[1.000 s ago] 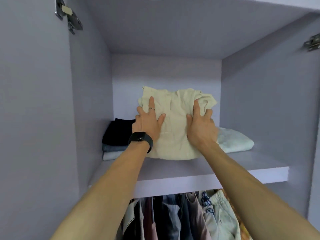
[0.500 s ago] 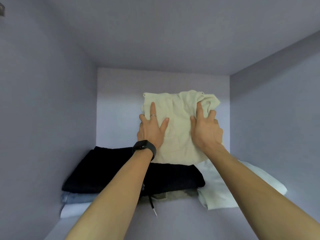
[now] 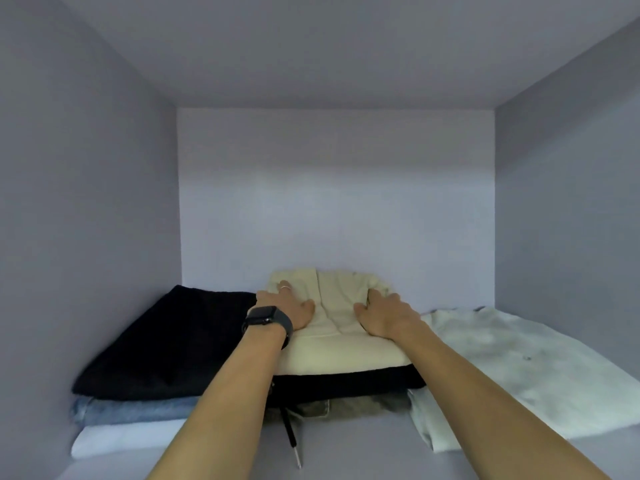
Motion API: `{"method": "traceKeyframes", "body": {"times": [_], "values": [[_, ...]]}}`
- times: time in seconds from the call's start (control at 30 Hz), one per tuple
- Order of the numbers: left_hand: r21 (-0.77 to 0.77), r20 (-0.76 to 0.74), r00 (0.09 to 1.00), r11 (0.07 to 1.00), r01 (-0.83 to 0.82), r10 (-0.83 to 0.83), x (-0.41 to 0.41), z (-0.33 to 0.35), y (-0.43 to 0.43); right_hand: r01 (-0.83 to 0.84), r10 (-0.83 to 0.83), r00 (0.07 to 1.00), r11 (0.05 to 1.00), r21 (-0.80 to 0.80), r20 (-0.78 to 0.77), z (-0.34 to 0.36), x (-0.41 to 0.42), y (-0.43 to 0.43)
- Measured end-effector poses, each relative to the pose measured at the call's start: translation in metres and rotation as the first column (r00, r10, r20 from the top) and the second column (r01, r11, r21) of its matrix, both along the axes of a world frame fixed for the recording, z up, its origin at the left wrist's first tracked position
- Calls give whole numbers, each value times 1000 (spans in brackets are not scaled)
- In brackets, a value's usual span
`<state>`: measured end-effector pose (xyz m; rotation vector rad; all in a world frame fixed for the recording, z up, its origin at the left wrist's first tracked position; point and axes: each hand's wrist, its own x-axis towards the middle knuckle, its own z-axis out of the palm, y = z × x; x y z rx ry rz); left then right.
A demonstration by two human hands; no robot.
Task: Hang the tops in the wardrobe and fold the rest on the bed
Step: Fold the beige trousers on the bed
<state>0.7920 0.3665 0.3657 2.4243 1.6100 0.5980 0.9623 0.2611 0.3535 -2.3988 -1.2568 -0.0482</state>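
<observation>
Both your hands press down flat on the folded cream garment (image 3: 336, 344) and grip nothing. Your left hand (image 3: 287, 308), with a black watch (image 3: 268, 322) at the wrist, is on its left half, and your right hand (image 3: 384, 315) is on its right. The garment lies at the back of the wardrobe shelf (image 3: 346, 455), on a black folded piece (image 3: 166, 341) stacked over a denim layer (image 3: 131, 408) and a white layer (image 3: 121, 439). 1 pale garment (image 3: 519, 372) lies just beside the stack on the right.

Folded garment (image 3: 332, 344) lies on top of stack (image 3: 156, 351), L side of shelf (image 3: 346, 455); other folded cloth (image 3: 519, 368) just beside, at R.
</observation>
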Motion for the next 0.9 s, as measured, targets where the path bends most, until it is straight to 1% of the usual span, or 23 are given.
{"method": "traceKeyframes", "body": {"times": [0.03,0.07,0.1,0.13,0.17,0.2,0.23,0.27,0.3,0.33,0.37,0.4,0.5,0.57,0.63,0.7,0.8,0.9], "values": [[17,-35,999,999,-29,30,1,0,-1,22,-22,1000,999,-23,-8,0,1,1],[95,-91,994,994,-55,64,0,0,-3,64,-63,998,997,-39,26,3,1,0],[220,-157,984,974,-52,88,-1,0,-4,110,-106,989,993,-35,101,6,-1,-1],[336,-195,978,942,-11,81,-1,1,-5,126,-123,971,992,-3,205,10,-3,-1],[407,-210,977,912,57,33,0,2,-4,86,-93,948,996,35,305,13,-4,0],[424,-236,971,896,134,-33,1,3,-3,8,-24,930,999,44,366,16,-5,3],[395,-266,960,898,193,-89,2,2,0,-79,69,929,997,11,364,16,-4,8],[324,-279,951,920,221,-130,2,1,4,-148,155,943,988,-47,295,14,-3,13],[227,-276,948,948,224,-158,3,-2,8,-190,208,960,975,-111,189,7,0,20],[140,-261,949,966,218,-177,3,-5,11,-214,231,968,963,-162,94,-1,3,26],[91,-254,949,972,214,-185,4,-8,15,-229,240,970,955,-187,39,-9,7,32],[73,-251,950,975,208,-184,6,-12,17,-240,248,969,951,-195,18,-16,10,36],[82,-237,956,977,196,-171,11,-15,22,-247,254,967,950,-189,8,-19,13,43],[97,-244,956,976,193,-164,10,-16,18,-222,229,973,958,-181,19,-19,9,39],[115,-255,951,971,212,-177,8,-12,10,-185,198,978,967,-177,59,-15,2,31],[138,-229,951,960,244,-209,1,-5,-4,-145,169,976,975,-170,136,-5,-7,15],[214,-128,959,937,276,-253,-20,15,-30,-126,134,970,991,-54,203,13,-20,-16],[300,-152,952,906,300,-265,-54,21,-61,-154,125,963,982,106,240,10,-45,-61]]}}
